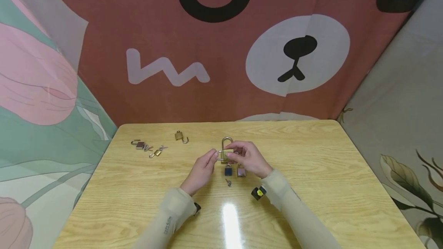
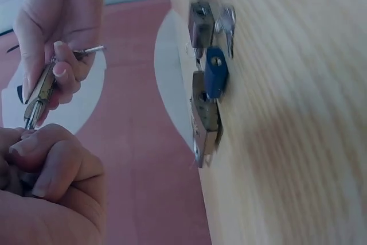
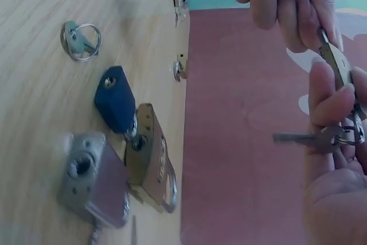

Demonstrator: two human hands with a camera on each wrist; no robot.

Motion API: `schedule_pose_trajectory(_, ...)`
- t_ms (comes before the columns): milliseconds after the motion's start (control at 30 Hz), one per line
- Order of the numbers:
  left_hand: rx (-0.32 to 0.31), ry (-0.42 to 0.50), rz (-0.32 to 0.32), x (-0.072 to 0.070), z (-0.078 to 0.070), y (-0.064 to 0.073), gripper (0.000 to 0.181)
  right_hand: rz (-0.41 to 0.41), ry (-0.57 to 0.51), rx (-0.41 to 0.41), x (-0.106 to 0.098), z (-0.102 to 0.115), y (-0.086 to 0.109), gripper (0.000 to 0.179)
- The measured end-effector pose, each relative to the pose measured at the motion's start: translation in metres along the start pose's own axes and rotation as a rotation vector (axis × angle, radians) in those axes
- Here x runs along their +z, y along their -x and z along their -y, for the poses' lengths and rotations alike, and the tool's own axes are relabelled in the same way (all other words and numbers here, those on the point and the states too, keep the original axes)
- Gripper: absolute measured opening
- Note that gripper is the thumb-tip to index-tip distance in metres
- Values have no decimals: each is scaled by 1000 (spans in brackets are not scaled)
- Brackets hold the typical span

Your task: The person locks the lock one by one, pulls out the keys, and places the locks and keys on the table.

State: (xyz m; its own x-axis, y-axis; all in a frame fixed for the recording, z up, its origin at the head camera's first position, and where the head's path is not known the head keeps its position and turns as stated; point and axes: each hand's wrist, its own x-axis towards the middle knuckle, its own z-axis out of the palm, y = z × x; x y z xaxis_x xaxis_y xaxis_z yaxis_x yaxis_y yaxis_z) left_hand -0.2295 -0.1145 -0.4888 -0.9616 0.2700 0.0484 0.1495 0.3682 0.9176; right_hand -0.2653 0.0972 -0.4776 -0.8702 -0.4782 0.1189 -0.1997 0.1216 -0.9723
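My right hand [image 1: 250, 158] grips the body of a brass padlock [image 3: 338, 64] between thumb and fingers. The left hand [image 1: 202, 172] pinches its shackle [image 1: 219, 155] from the other side. A key [image 3: 309, 137] on a small ring hangs at my right fingers. Under the hands, a larger brass padlock [image 3: 150, 156] lies on the table, partly hidden in the head view. Closer to me are a blue padlock [image 1: 228, 170], a pinkish-purple padlock [image 1: 241, 171] and small keys on a ring [image 1: 228, 183].
At the table's left, a dark padlock [image 1: 140, 145] and a small brass padlock [image 1: 157, 153] lie with swung-out shackles, keys [image 1: 147, 148] beside them. Another unlocked brass padlock [image 1: 179, 135] lies farther back. Printed cloth [image 1: 221, 103] hangs behind the wooden table [image 1: 311, 187].
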Motion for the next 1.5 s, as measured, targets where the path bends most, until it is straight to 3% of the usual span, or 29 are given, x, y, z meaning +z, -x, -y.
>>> schedule_pose_trajectory(200,37,-76,-21,1,0,-4,33,-13,-2,-16,-2,-5,-2,26)
schedule_pose_trajectory(333,16,-97,-6,1,2,-4,37,-9,20,-33,-4,-9,-2,25)
schedule_pose_trajectory(600,-4,35,40,2,1,-4,42,9,27,-50,-2,-11,-2,25)
schedule_pose_trajectory(1000,23,190,51,7,-1,-7,24,-14,52,-116,1,-7,-2,28)
schedule_pose_trajectory(1233,15,210,1,3,-2,-7,22,-24,40,-52,-2,-3,2,31)
schedule_pose_trajectory(1500,-5,251,-16,2,-4,-6,19,-101,54,-15,-4,-3,2,17)
